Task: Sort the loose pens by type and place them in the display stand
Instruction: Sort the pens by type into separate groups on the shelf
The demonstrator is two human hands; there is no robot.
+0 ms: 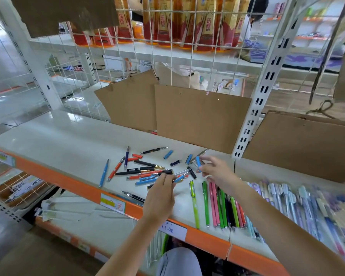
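head view: the loose pens [145, 172] lie in a crossed heap on the shelf [68, 136], light, stiff and smooth by the look of them, likely to roll, so best pinched at mid-barrel one at a time. the left hand [161, 194] reaches into the near edge of the heap, its fingers [168, 179] curled round a dark pen [165, 172]. the right hand [217, 172] hovers over the heap's right side and pinches a blue cap [198, 163] between thumb and fingers. sorted pens [219, 206] lie in rows just right of the heap.
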